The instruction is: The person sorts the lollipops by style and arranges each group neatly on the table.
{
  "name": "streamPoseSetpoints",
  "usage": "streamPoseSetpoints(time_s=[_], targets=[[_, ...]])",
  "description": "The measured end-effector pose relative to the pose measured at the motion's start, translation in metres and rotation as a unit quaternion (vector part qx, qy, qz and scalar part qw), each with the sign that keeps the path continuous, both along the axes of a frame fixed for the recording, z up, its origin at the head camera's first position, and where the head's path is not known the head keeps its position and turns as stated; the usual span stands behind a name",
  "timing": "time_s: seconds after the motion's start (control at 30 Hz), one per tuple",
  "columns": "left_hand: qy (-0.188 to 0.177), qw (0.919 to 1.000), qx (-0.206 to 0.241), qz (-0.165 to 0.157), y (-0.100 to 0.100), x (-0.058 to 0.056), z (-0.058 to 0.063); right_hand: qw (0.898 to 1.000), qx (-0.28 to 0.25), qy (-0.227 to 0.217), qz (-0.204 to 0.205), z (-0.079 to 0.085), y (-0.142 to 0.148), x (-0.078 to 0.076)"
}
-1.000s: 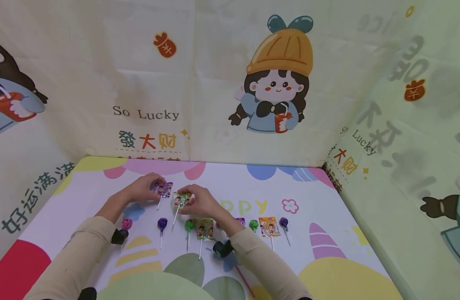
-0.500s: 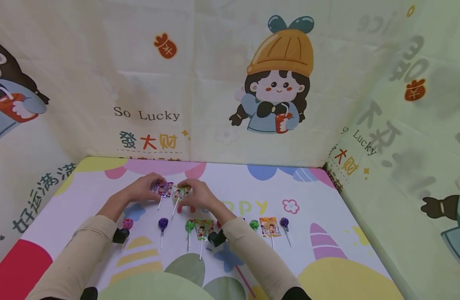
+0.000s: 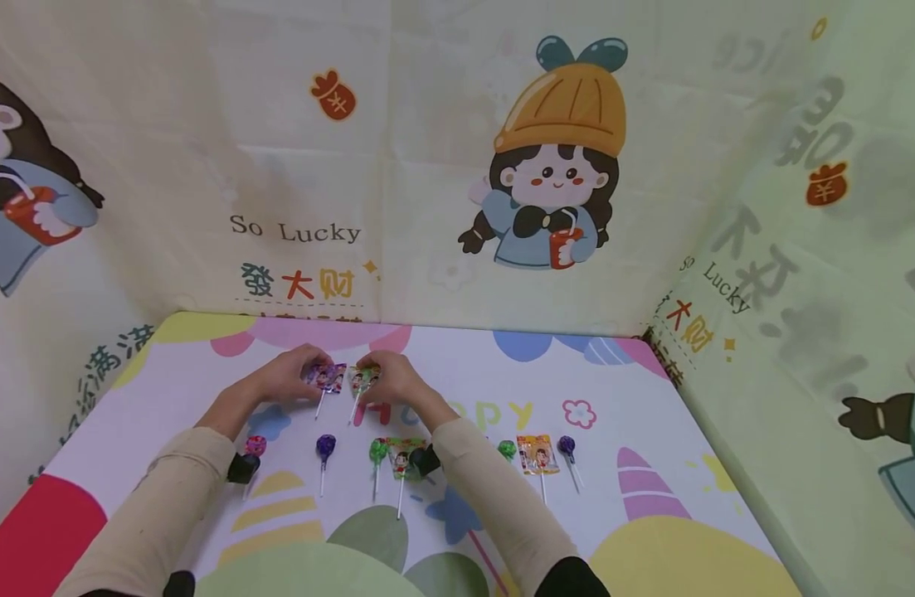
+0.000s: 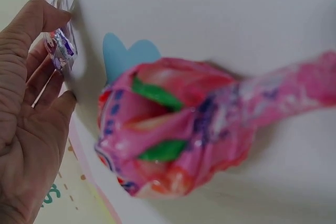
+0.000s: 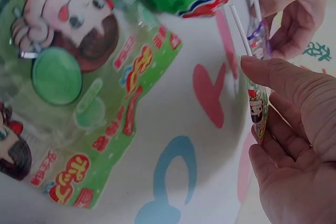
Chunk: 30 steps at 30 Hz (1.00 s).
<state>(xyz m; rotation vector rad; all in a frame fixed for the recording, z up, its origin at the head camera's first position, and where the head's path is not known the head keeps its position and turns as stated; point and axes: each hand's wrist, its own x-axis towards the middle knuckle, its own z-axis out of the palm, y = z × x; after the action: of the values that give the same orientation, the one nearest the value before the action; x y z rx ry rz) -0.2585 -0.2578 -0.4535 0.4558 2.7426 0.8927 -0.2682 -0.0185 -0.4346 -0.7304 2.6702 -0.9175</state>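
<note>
In the head view, my left hand (image 3: 287, 376) pinches the edge of a lollipop in a flat purple wrapper (image 3: 328, 378), its white stick pointing toward me. Just to the right, my right hand (image 3: 403, 384) pinches a second lollipop in a flat green wrapper (image 3: 363, 379). Both lie side by side with a small gap between the wrappers. From the right wrist, the green-wrapped lollipop is seen edge-on between thumb and fingers. A pink-wrapped round lollipop (image 4: 168, 129) fills the middle of the left wrist view, under that wrist.
A row of lollipops lies nearer me: a purple ball (image 3: 325, 448), a green ball (image 3: 378, 451), a flat green one (image 3: 401, 456), another green ball (image 3: 507, 449), a flat orange one (image 3: 537, 453) and a purple ball (image 3: 567, 445). My right sleeve (image 3: 494, 489) covers part of the row. A printed cloth backdrop (image 3: 427, 166) surrounds the table.
My right hand has moved the green-wrapped lollipop a little farther back, level with the purple-wrapped one. The left hand has stayed on the purple-wrapped lollipop.
</note>
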Motion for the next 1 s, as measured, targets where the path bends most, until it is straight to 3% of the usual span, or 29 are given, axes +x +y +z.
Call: streamPoseSetpoints(time_s=[0.43,1.0], targets=[[-0.001,1.0000,0.001,-0.001,0.0030,-0.0015,-0.0005,1.000,0.021,-0.016,-0.008,-0.0068,0.0007,-0.0059],[0.008,0.9999,-0.005,-0.003,0.0011,0.0015,0.0022,1.000,0.002,-0.010,-0.005,-0.0004,0.0046,0.0021]])
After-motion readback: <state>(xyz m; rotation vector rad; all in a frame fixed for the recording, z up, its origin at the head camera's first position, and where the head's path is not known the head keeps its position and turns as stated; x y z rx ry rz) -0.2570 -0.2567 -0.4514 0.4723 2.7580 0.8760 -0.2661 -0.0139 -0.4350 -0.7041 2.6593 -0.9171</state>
